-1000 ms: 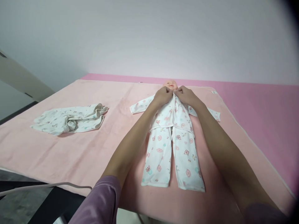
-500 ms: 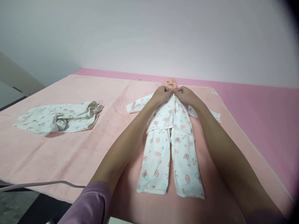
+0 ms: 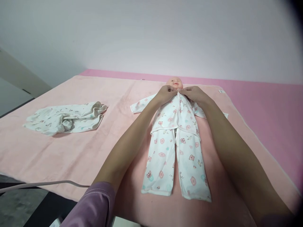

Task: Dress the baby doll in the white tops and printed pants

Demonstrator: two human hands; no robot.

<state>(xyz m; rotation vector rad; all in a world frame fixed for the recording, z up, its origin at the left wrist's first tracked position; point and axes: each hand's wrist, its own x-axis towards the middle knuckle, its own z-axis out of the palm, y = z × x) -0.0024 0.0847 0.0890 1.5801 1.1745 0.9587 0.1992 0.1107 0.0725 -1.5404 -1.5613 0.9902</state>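
A baby doll lies on its back with its head at the far side. It wears a white printed top and matching white trousers. At the neckline, just below the doll's chin, my left hand pinches one edge of the top. My right hand is beside it, fingers closed at the other edge of the collar, the fingertips of both hands nearly meeting. The top's front edges come together there; any fastener is hidden by the fingers. Both sleeves are spread outward, the right one partly behind my forearm.
A pink blanket covers the table, over a brighter pink surface at the right and back. Another white printed garment lies crumpled at left. A pale cable crosses the near left edge. A white wall stands behind.
The whole view has shifted slightly, so everything sits a little further right. My hands stay at the neckline; the right fingers are now stretched a bit more across the collar.
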